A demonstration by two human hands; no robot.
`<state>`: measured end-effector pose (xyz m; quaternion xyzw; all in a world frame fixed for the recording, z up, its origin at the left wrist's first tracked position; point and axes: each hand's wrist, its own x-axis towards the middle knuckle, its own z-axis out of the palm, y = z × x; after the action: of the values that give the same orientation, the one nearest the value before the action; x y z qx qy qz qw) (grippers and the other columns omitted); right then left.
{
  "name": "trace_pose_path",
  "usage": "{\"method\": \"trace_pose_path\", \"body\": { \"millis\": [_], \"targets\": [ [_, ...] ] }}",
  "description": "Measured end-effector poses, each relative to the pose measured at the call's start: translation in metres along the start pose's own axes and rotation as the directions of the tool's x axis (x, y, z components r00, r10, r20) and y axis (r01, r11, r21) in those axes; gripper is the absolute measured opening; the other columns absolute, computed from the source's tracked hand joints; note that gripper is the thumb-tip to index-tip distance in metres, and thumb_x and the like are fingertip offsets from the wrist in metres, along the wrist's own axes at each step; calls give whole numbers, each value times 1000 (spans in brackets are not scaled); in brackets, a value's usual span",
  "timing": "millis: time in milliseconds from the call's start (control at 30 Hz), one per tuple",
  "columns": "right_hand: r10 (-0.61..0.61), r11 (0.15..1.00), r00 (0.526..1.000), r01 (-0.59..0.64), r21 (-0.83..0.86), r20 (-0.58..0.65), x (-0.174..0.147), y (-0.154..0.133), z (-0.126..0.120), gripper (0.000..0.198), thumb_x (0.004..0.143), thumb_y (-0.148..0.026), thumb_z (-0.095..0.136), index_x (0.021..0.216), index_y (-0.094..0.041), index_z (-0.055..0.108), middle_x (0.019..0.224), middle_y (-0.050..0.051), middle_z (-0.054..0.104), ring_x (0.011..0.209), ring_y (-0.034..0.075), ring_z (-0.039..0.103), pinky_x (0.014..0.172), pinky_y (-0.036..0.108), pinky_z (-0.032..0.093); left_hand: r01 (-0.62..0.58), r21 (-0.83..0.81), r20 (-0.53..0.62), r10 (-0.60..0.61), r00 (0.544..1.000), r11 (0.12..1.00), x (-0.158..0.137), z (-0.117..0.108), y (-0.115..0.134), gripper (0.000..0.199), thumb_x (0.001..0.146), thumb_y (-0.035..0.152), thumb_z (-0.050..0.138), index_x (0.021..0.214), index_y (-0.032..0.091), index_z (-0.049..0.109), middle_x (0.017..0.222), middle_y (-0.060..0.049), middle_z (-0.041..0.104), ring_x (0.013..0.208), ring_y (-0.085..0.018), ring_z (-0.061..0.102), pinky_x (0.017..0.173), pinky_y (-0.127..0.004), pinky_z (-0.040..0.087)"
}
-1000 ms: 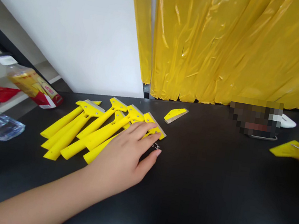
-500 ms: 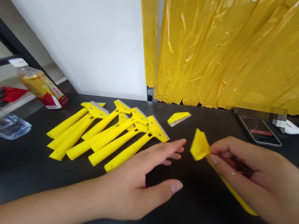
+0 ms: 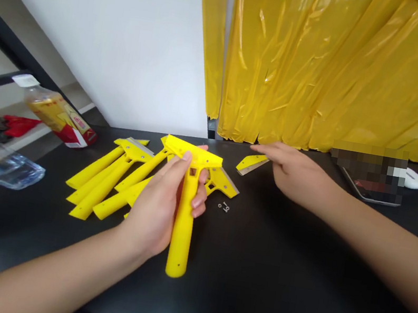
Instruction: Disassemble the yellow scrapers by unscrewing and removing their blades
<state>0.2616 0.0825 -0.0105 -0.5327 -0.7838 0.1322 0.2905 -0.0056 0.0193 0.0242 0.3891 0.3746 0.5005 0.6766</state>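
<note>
Nearby, bottle (image 3: 57,115), left fingers (image 3: 198,202) gripping scraper (image 3: 185,211), partly hiding others (image 3: 100,187), right fingers (image 3: 270,153), grip unclear

The left hand (image 3: 153,214) grips a yellow scraper (image 3: 184,222) by its handle, above the black table (image 3: 269,295). The right hand (image 3: 290,171) is at a loose yellow plate (image 3: 250,161) with a metal edge. Small screws (image 3: 225,208) lie near more yellow scrapers (image 3: 96,196).
</note>
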Motion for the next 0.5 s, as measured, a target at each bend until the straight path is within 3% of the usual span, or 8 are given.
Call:
{"method": "trace_pose_path", "body": {
  "millis": [67,200,333,500],
  "targets": [
    [-32,993,997,40,-109,74,3,20,8,59,96,-11,49,149,-24,71,161,11,64,151,34,56,129,57,42,-25,4,-19,25,1000,1000,2,0,3,24,110,40,61,129,25,64,88,2,60,56,-10,48,50,-22,46],
    [-38,962,981,88,-260,191,-10,34,14,66,92,-9,52,154,-25,68,167,11,59,155,40,52,126,64,46,23,3,-13,-23,1000,1000,1,1,-1,25,108,43,64,125,25,63,87,2,61,56,-11,50,49,-22,45],
    [-90,937,960,171,-304,264,-40,20,-3,68,91,-8,48,154,-25,68,159,12,66,147,38,61,117,61,56,51,7,19,-51,999,999,-1,1,-5,23,109,46,64,112,23,62,88,2,62,56,-10,50,49,-21,45],
    [-180,922,932,272,-275,316,-79,-8,-21,70,88,-7,48,151,-30,68,137,10,76,120,31,75,98,47,66,63,21,79,-64,995,998,-3,-1,-8,21,109,43,64,107,22,62,90,2,62,56,-9,50,49,-21,45]
  ]
}}
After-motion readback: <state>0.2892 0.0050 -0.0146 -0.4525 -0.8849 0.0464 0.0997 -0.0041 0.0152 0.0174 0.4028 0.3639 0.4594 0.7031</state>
